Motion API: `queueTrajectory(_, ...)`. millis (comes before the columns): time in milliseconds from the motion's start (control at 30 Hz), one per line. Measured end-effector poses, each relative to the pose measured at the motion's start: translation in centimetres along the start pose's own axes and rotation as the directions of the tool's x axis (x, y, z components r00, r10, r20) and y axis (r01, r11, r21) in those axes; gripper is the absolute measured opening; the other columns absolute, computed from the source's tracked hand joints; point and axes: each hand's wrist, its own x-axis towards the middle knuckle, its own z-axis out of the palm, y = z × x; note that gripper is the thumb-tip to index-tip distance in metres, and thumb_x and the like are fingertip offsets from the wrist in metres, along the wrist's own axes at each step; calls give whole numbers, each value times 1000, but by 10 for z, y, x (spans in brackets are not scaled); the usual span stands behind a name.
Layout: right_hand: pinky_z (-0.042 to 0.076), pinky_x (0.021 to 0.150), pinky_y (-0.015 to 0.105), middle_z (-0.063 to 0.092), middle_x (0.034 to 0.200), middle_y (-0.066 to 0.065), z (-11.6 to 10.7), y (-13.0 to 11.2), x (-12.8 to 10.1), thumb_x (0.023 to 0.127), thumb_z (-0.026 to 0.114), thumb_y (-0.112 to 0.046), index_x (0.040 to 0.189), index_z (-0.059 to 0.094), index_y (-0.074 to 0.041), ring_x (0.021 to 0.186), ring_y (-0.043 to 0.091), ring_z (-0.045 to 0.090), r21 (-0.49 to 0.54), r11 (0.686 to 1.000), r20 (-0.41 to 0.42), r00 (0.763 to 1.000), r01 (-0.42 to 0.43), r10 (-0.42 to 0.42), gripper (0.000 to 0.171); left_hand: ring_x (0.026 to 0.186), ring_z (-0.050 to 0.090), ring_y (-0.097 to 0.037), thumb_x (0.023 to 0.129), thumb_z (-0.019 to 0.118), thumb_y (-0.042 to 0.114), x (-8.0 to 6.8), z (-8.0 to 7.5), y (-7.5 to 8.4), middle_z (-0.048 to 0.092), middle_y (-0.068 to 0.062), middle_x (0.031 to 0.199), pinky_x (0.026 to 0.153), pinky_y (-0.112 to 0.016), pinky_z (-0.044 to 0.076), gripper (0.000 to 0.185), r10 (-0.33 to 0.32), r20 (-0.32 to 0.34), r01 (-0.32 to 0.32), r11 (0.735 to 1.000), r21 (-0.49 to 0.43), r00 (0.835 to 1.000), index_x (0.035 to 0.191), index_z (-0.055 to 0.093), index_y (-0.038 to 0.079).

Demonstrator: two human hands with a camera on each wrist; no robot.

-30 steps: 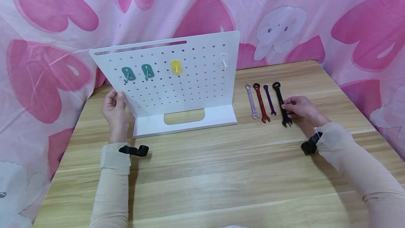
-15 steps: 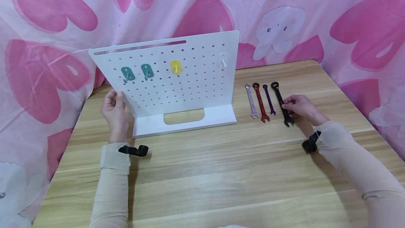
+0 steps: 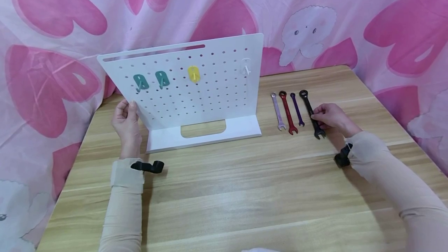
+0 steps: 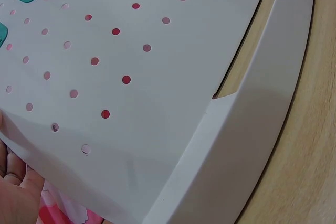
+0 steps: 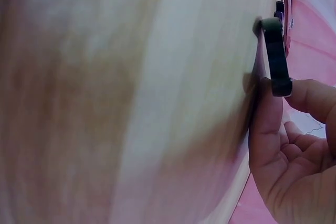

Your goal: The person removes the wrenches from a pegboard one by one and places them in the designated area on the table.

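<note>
A pink curtain (image 3: 52, 7) printed with large hearts and pale sheep hangs behind a light wooden desk (image 3: 224, 189). At the left, the left hand (image 3: 126, 123) holds the left edge of a white pegboard (image 3: 196, 100), thumb on its front face and fingers curled behind it. The pegboard stands upright on its own white base, leaning slightly back, with a long slot near the top and rows of round holes. Four hooks sit in its upper rows: two teal hooks (image 3: 151, 81) side by side, a yellow hook (image 3: 194, 74) to their right, and a white hook (image 3: 246, 67) near the right edge. The left wrist view shows the board's holed face and curved base from close by.

To the right of the pegboard, four wrenches lie side by side on the desk, roughly parallel: a silver wrench (image 3: 278, 112), a red wrench (image 3: 288, 112), a shorter purple wrench (image 3: 296, 109), and a black wrench (image 3: 312, 114), the largest, with a ring at its far end and an open jaw at the near end. The right hand (image 3: 332, 118) pinches the black wrench on its lower shaft, fingertips closed on it. In the right wrist view the thumb presses against the dark shaft, which lies on the wood.
</note>
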Motion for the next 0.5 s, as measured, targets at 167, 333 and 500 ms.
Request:
queueTrajectory(167, 53, 59, 23, 56, 80, 1, 0, -1, -1, 93, 55, -9, 110, 46, 10, 66, 7, 53, -3, 1000, -5, 1000, -9, 9, 27, 91, 54, -10, 84, 68, 21, 0, 1, 0, 61, 0, 96, 94, -28, 48, 28, -2, 3, 2, 1000, -15, 1000, 111, 66, 12)
queueTrajectory(333, 53, 60, 23, 57, 80, 3, -1, 0, 0, 94, 55, -11, 111, 47, 10, 67, 9, 54, -9, 1000, -11, 1000, -23, 23, 28, 93, 54, -11, 85, 67, 23, 0, 0, 0, 61, 0, 98, 94, -27, 47, 29, 0, 7, 0, 1000, 3, 1000, 111, 65, 13)
queueTrajectory(500, 53, 60, 23, 57, 80, 4, -1, 1, 0, 93, 55, -11, 111, 48, 10, 67, 9, 54, -12, 1000, -9, 1000, -27, 27, 28, 92, 54, -10, 85, 67, 24, 0, 0, 0, 61, 1, 97, 94, -26, 48, 29, -1, 2, 1, 1000, 14, 1000, 111, 65, 13)
